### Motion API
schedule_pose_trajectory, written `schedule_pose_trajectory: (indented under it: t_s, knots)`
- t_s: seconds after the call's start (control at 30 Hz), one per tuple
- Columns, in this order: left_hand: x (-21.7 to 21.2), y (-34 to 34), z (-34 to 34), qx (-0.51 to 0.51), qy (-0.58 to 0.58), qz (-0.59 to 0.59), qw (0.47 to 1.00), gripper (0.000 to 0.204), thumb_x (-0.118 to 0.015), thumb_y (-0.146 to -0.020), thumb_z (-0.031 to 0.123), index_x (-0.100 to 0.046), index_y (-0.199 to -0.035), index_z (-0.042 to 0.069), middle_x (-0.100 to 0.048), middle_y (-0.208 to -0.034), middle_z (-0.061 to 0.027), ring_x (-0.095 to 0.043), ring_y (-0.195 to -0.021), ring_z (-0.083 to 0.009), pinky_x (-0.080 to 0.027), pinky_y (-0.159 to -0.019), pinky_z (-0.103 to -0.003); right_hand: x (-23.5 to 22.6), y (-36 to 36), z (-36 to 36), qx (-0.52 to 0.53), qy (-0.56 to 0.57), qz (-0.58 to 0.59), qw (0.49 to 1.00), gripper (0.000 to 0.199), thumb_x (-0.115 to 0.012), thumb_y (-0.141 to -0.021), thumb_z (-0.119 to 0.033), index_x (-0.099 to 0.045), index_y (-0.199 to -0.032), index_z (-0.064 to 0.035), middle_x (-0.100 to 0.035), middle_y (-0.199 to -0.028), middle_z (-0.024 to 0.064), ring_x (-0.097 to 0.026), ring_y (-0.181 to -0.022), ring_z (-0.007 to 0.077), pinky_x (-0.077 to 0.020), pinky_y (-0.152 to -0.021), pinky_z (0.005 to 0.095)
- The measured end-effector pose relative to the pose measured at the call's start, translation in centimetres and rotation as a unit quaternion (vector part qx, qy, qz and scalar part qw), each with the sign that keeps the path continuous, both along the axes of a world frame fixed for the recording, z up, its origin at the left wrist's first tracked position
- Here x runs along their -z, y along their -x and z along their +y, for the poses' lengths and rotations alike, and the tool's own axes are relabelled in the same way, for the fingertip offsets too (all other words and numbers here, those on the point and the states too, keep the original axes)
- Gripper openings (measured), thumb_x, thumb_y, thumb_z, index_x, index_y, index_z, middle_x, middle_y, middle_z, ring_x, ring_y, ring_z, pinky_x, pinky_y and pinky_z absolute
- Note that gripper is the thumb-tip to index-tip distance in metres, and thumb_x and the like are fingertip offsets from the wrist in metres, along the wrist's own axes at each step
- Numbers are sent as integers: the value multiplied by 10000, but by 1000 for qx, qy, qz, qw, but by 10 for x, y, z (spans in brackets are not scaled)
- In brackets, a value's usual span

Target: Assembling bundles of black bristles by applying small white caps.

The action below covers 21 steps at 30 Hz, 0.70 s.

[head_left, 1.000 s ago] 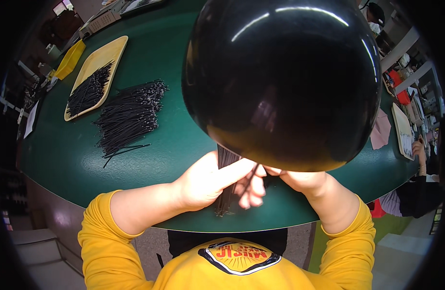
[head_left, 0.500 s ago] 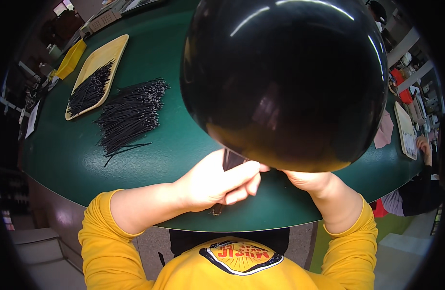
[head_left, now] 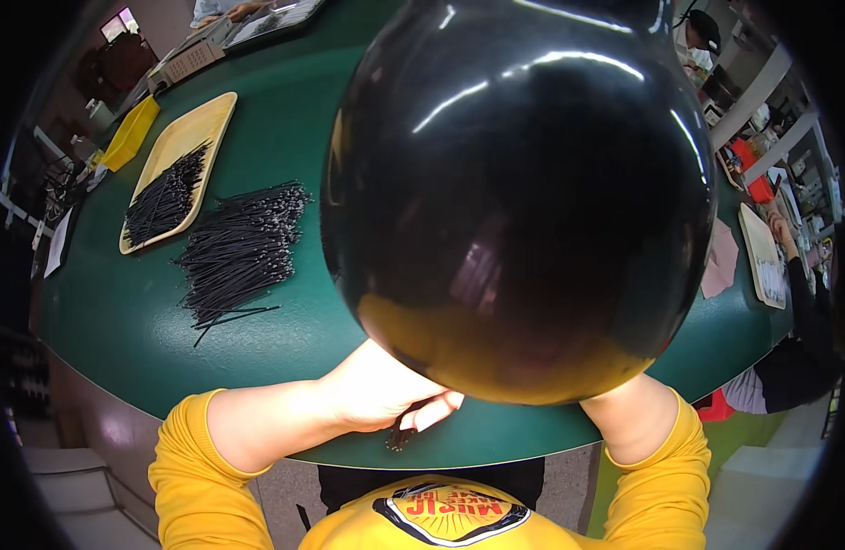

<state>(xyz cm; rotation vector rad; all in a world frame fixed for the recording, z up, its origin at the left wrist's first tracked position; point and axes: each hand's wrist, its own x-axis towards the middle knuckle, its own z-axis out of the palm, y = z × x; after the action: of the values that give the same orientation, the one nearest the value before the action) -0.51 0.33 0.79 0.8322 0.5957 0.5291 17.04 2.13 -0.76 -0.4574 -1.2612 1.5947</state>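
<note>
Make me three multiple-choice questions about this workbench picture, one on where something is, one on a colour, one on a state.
1. Where does the loose pile of black strands lie?
A. On the green table, right of the yellow tray
B. Inside the yellow tray
C. On the floor

2. What colour are the person's sleeves?
A. Blue
B. Yellow
C. White

3. How does the left hand stand?
A. Flat and empty on the table
B. Closed around a small dark bundle at the table edge
C. Raised over the tray

Answers: 1 A, the pile rests on the table beside the tray. 2 B, both sleeves are yellow. 3 B, dark ends stick out below its fingers; the right hand is hidden.
</note>
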Motion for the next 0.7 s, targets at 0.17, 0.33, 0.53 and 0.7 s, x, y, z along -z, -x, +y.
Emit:
schedule_pose_trajectory:
  t_s: [0.17, 0.33, 0.53, 0.7]
  knots:
    - [-3, -1, 3, -23, 17, -5, 1000, 108, -445, -784, 58, -492, -749, -33, -512, -587, -98, -489, -411, -120, -395, -358, -200, 12, -10, 4, -3, 34, 44, 998, 588, -594, -672, -19, -287, -1173, 2, -462, -998, 125, -474, -840, 182, -398, -715, 286]
    - [-5, -3, 2, -22, 28, -13, 999, 128, -440, -804, 90, -487, -777, -26, -527, -605, -112, -528, -447, -155, -444, -401, -215, 16, -18, 4, -36, 59, 91, 993, 590, -588, -660, -11, -281, -1164, 2, -475, -915, 125, -486, -721, 163, -410, -614, 264]
    - [6, -1, 2, -31, 30, -91, 995, 149, -436, -818, 119, -485, -809, -22, -535, -614, -113, -546, -477, -165, -461, -423, -224, 18, -13, 5, -46, 59, 167, 983, 567, -589, -670, -39, -283, -1145, 1, -482, -831, 104, -476, -623, 149, -398, -540, 242]
    - [7, 0, 1, -21, 75, -120, 990, 172, -431, -824, 138, -484, -828, -25, -550, -634, -125, -556, -490, -175, -466, -429, -231, 23, -7, 7, -93, 19, 188, 978, 527, -594, -686, -66, -305, -1121, -1, -461, -753, 74, -429, -573, 124, -355, -502, 233]
